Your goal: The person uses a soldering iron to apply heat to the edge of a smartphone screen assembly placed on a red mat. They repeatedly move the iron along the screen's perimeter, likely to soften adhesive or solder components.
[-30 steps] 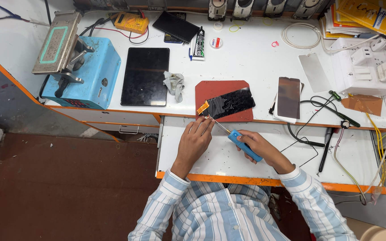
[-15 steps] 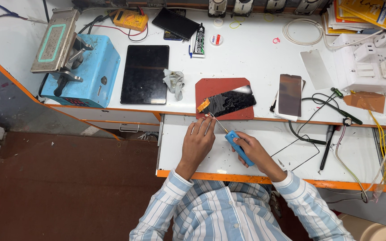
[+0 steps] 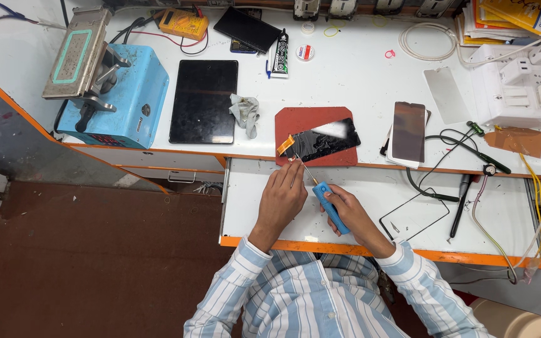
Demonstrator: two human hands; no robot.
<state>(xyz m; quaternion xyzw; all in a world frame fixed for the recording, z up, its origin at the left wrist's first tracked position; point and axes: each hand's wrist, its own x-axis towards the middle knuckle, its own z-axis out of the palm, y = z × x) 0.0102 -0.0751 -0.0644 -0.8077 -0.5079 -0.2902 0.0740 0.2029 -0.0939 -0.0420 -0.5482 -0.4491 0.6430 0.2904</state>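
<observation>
Right hand (image 3: 349, 209) gripping blue-handled screwdriver (image 3: 328, 203), tip up beside left hand (image 3: 283, 195), its fingers pinched closed on something too small to tell, black phone screen (image 3: 324, 141) on red mat (image 3: 305, 119) just beyond both hands, white table (image 3: 358, 81).

Screwdriver (image 3: 328, 204): blue matt plastic handle, thin bare metal shaft. Phone screen (image 3: 322, 141): glossy black glass, bright glare patch, on a dull red rubbery mat (image 3: 295, 119). Bench (image 3: 358, 81): smooth white laminate, orange edge. Tablet (image 3: 203, 100): glossy dark glass. Rag (image 3: 245, 114): crumpled grey cloth. Blue machine (image 3: 129, 100): painted metal, worn steel plate.
</observation>
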